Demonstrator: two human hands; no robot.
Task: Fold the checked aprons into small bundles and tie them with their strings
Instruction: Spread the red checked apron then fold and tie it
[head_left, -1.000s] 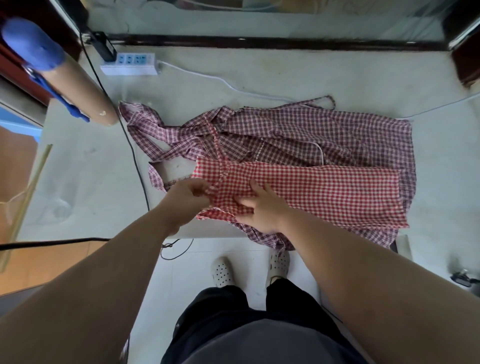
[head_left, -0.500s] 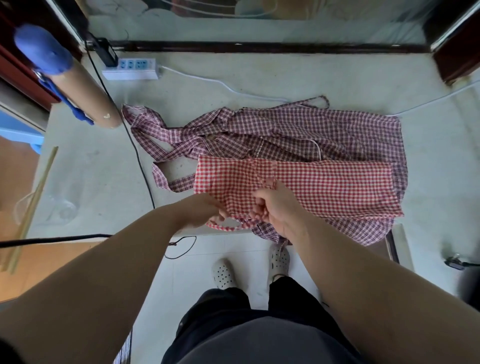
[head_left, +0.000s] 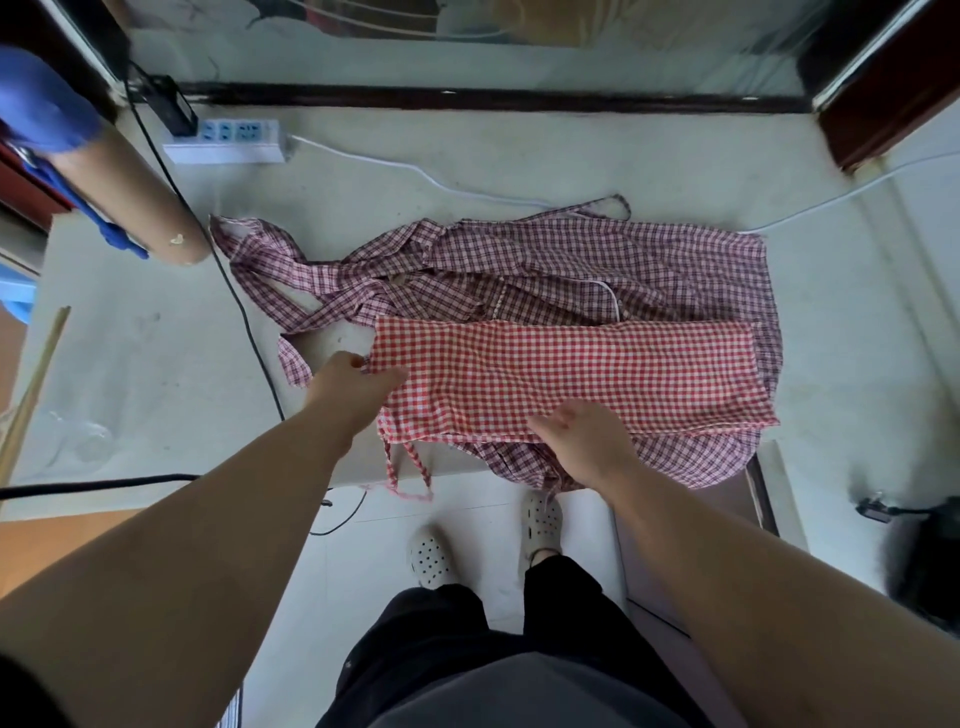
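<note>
From the head camera, looking down: your left hand (head_left: 358, 387) pinches the left end of the red checked apron (head_left: 571, 374), which is folded into a long strip across the near part of the pale table (head_left: 156, 364). Your right hand (head_left: 582, 436) lies flat, fingers loosely spread, pressing the strip's near edge. The strip rests on a rumpled darker checked apron (head_left: 571, 260). Red strings (head_left: 410, 467) dangle over the table's near edge.
</note>
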